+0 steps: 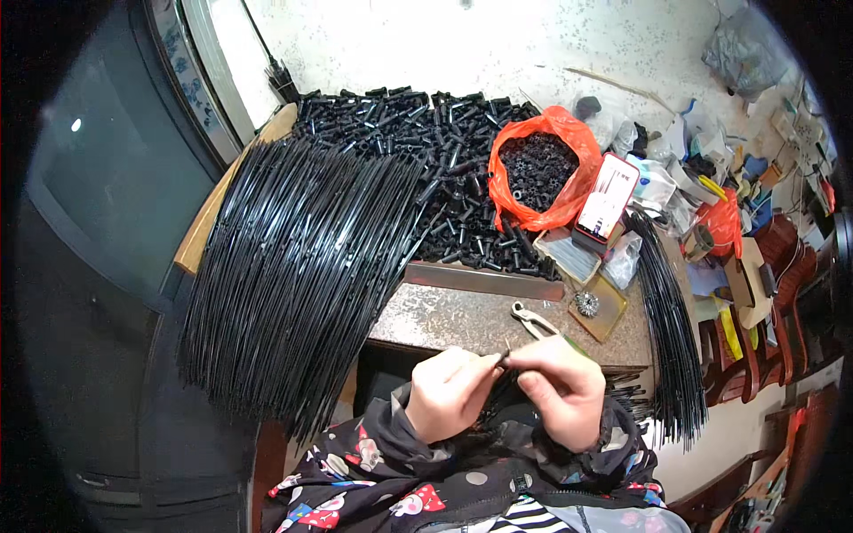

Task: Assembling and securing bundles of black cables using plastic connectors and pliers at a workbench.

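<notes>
My left hand [449, 393] and my right hand [565, 391] meet in front of my chest, fingertips pinched together. Between them is a small dark part [504, 359] with a thin pin-like tip pointing up; its exact kind is too small to make out. Just beyond my right hand lies a pair of pliers [530, 318] with pale jaws, its handles partly hidden by the hand. A large bundle of thin black rods [298, 275] hangs over the table edge to my left. Behind the hands is a heap of short black headed tubes [462, 142].
An open red plastic bag [569, 126] holds small black rings. A phone [608, 197] leans upright beside it. On an amber square tray [609, 313] sits a spiky round metal piece [586, 304]. Another bundle of black rods [668, 329] hangs off the right edge. Clutter lies farther right.
</notes>
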A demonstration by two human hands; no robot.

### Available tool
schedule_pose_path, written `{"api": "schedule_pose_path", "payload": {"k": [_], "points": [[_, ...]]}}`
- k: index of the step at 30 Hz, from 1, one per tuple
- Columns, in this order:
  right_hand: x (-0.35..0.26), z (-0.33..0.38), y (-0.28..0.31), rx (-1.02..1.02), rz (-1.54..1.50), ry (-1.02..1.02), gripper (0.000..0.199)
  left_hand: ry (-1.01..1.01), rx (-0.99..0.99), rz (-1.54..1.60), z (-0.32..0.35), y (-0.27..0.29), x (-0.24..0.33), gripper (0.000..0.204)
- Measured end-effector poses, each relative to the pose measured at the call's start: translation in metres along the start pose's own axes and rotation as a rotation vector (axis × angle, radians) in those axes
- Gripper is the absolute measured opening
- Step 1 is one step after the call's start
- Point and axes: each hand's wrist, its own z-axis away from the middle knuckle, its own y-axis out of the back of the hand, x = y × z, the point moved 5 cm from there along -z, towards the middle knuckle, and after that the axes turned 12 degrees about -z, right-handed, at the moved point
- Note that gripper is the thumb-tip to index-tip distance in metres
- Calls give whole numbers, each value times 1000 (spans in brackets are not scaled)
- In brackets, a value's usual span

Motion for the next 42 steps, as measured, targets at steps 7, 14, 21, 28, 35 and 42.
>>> {"api": "schedule_pose_path", "payload": {"k": [7,14,21,28,35,42], "points": [[34,-1,0,341,-727,-357,35,60,-80,39,0,1,2,36],[36,3,-3,189,-503,-424,14,381,52,792,-10,-16,-14,25],[49,6,3,177,-784,-231,12,319,147,791,-16,-20,-17,14],[68,-3,24,457,-756,-326,12,196,-266,789,-59,-50,-44,14],[108,-19,74,712,-596,-291,13,47,-103,-188,-161,-153,-173,14],[101,-18,84,708,-456,-313,17,69,-677,-918,-206,-231,-210,22]]}}
